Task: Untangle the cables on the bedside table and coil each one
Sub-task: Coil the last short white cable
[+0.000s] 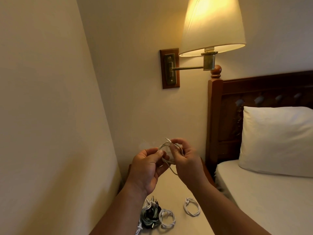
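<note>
Spreading beneath both hands, the bedside table (172,187) carries a tangled cable pile (150,216) under the left wrist and a coiled white cable (191,206) below the right forearm. Raised close together, the left hand (145,167) and right hand (186,160) each pinch one looped white cable (171,169) between them.

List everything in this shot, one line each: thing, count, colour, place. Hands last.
held cable: 1, white, looped in the air between both hands
lone coil: 1, white, on the table, apart from the rest
second coil: 1, white, at the pile's right edge
tangled pile: count unclear, green, dark and white, table's near left
bedside table: 1, pale top, below the hands
wall lamp: 1, cream shade, lit, brass arm
headboard: 1, dark wood, right
pillow: 1, white, on the bed
left hand: pinches the held cable
right hand: pinches the held cable
</note>
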